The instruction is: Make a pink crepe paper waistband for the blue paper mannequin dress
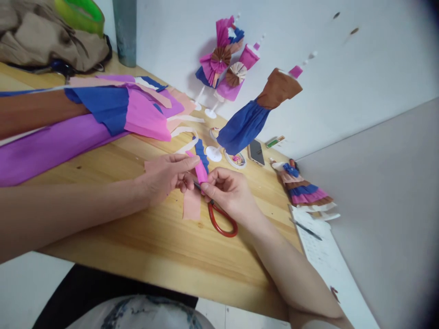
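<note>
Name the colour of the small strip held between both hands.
The strip is bright pink; the head view, the only one, shows it.

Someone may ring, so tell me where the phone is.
In the head view, the phone lies on the table near the wall, right of centre, between the blue skirt and the small green item.

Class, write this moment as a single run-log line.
left hand: on pink strip | right hand: on pink strip | scissors: below hands | blue-skirted dress form: upright behind
</note>
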